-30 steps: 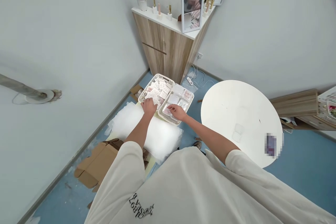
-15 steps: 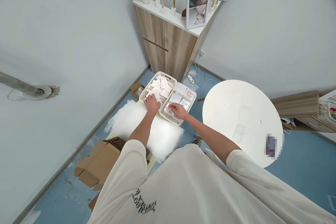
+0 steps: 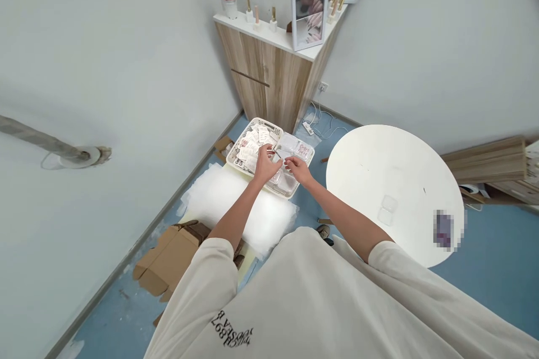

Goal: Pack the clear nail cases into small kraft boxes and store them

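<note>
My left hand (image 3: 266, 165) is raised over the line where two baskets meet, its fingers closed around a small thin item too small to name. Close beside it, my right hand (image 3: 298, 169) has its fingertips pinched together; what they hold, if anything, does not show. Under my left hand is a white plastic basket (image 3: 232, 158) heaped with small white printed packets (image 3: 251, 143). Below my right hand, a second pale basket (image 3: 281, 195) contains several clear plastic boxes (image 3: 288, 183), some with pinkish contents.
White foam sheets (image 3: 240, 207) lie in front of the baskets, with flattened cardboard (image 3: 172, 258) at lower left. A round white table (image 3: 387, 168) on the right bears a clear open case (image 3: 387, 210). Behind stands a wood-grain cabinet (image 3: 265, 70), with white cables (image 3: 326, 120) on the floor nearby.
My left hand has lifted out of the packets and moved right, toward my right hand. My right hand has shifted slightly right and up, off the boxes. The whole view has tilted a little.
</note>
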### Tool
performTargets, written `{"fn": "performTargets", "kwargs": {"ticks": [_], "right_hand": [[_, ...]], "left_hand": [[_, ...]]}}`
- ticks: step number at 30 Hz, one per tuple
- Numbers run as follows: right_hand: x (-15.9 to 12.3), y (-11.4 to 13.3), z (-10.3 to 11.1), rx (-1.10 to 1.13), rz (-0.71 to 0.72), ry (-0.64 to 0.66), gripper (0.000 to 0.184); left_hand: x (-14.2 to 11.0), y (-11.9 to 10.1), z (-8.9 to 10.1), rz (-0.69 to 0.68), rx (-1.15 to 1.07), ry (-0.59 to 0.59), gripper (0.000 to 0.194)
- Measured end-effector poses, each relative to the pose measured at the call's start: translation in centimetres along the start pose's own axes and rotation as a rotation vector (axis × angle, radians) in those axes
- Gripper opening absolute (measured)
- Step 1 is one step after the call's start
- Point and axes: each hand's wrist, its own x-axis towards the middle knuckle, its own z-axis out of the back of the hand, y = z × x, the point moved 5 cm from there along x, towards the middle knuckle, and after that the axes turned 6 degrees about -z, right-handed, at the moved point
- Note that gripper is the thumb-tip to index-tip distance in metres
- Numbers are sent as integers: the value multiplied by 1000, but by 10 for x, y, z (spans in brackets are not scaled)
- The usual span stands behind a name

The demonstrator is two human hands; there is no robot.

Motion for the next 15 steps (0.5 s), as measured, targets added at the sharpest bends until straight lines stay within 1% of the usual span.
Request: {"fn": "performTargets", "kwargs": {"ticks": [3,7,11,15], "right_hand": [[-11,-6,33,125,-70,-59,26],[-34,-21,86,229,-98,-160,27],[-64,-46,151,297,-93,-252,32],[-98,-81,221,327,-92,-325,35]], "left_hand": [[-8,-24,-37,-53,-105,56,67],[-24,-54,-91,-75,-123,209,75],[-46,-79,-145,-103,-62,347,80],[-74,-101,-209,-153,-32,483,73]]}}
